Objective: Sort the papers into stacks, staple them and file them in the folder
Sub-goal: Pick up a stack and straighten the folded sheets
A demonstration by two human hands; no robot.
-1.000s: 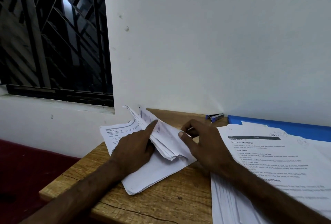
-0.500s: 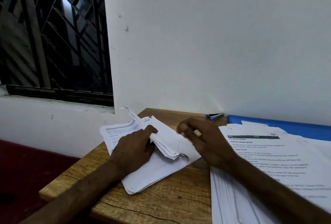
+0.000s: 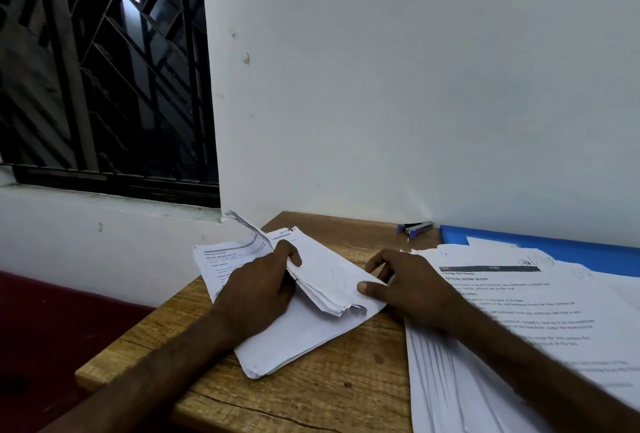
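A small stack of white papers (image 3: pixel 294 335) lies at the left end of the wooden table (image 3: pixel 329 394). My left hand (image 3: pixel 259 290) rests on it, its fingers gripping a bundle of sheets (image 3: pixel 325 277) folded up from the stack. My right hand (image 3: pixel 405 287) pinches the right corner of those sheets with its thumb on top. A bigger pile of printed papers (image 3: pixel 519 328) spreads under my right forearm. The blue folder (image 3: pixel 561 251) lies behind that pile against the wall. A stapler (image 3: pixel 415 226) sits by the wall, left of the folder.
The white wall (image 3: pixel 415 86) stands right behind the table. A barred dark window (image 3: pixel 104 69) is at the upper left. A dark red surface (image 3: pixel 52 328) lies below the table's left edge. Bare wood shows between the two paper piles.
My right hand lifted off the sheets, then came back down with its thumb on their right corner. The raised sheets now lie flatter. My left hand stayed on the stack.
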